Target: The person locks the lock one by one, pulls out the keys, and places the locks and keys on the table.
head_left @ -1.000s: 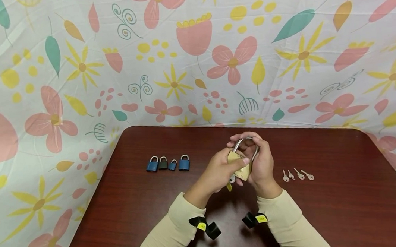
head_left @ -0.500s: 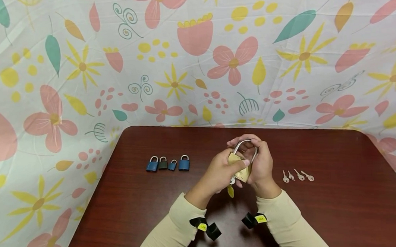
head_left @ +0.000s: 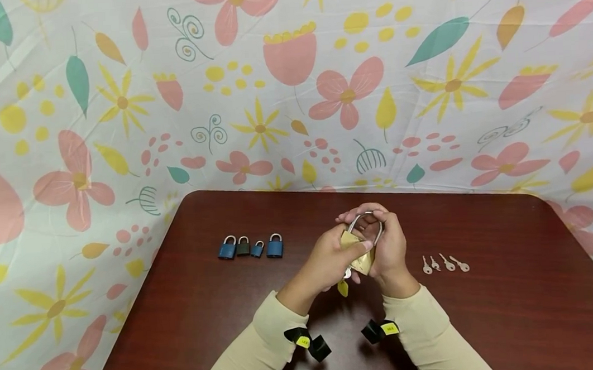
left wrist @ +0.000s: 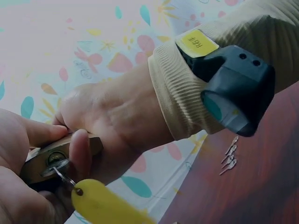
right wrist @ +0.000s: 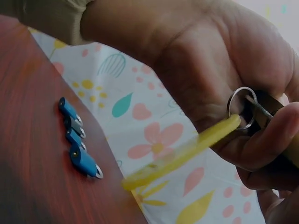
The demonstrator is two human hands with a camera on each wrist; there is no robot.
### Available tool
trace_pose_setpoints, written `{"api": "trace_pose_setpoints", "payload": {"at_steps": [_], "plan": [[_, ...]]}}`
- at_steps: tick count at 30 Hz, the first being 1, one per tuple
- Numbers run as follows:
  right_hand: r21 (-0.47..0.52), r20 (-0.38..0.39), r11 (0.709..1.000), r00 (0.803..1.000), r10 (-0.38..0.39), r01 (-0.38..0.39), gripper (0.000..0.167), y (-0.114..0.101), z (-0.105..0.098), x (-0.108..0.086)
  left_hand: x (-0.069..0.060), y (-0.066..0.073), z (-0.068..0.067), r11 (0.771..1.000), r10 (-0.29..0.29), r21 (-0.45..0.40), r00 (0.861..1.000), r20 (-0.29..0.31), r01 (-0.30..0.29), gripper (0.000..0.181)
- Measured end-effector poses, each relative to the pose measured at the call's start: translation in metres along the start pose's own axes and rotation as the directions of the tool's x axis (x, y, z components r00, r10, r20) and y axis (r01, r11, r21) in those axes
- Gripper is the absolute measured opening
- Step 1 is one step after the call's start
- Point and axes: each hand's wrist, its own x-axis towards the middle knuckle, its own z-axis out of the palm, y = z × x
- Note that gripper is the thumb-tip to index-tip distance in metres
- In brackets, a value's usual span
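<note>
Above the table, my left hand (head_left: 328, 259) grips a large brass padlock (head_left: 364, 263) with its thumb across the face. My right hand (head_left: 393, 252) wraps the padlock's other side, fingers curled at the tall silver shackle. In the left wrist view, a key (left wrist: 55, 167) sits at the keyhole in the padlock's underside. A ring (right wrist: 230, 105) links it to a yellow tag (right wrist: 182, 158), which hangs below the lock. Whether the shackle is fully seated cannot be made out, since fingers cover parts of it.
Left on the dark wood table (head_left: 193, 324) stand a blue padlock (head_left: 226, 250), a dark padlock (head_left: 243, 248), a small blue padlock (head_left: 257, 249) and another blue padlock (head_left: 274, 248). Several loose keys (head_left: 449, 265) lie at right. A floral cloth (head_left: 293, 123) hangs behind.
The yellow tag has swung lower and shows more fully below the lock. Both hands keep their hold on the padlock and have sunk very slightly.
</note>
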Motion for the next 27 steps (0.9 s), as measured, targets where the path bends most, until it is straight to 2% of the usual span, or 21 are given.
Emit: {"api": "trace_pose_setpoints", "payload": {"at_steps": [5,13,19,21,27], "plan": [[-0.019,0.022,1.000,1.000,-0.003,0.003,0.057,0.000,0.001,0.000,0.000,-0.004,-0.001,1.000,0.019,0.004,1.000,0.007,-0.019,0.030],[0.060,0.012,0.998,0.999,0.035,-0.036,0.052,0.000,0.002,-0.002,0.001,-0.004,-0.002,1.000,0.022,-0.001,1.000,0.000,-0.022,0.029],[-0.013,-0.015,1.000,1.000,0.017,-0.018,0.049,0.003,0.009,-0.006,0.000,-0.001,0.000,0.996,-0.008,0.089,0.992,-0.125,0.020,0.023],[-0.007,-0.011,1.000,1.000,0.012,-0.012,0.048,0.003,0.011,-0.008,-0.001,0.001,0.001,0.993,-0.005,0.112,0.986,-0.164,0.024,0.023],[0.038,0.034,0.999,0.999,0.012,-0.013,0.052,0.003,0.014,-0.008,-0.006,0.006,0.004,0.992,0.006,0.126,0.974,-0.228,0.024,0.023]]}}
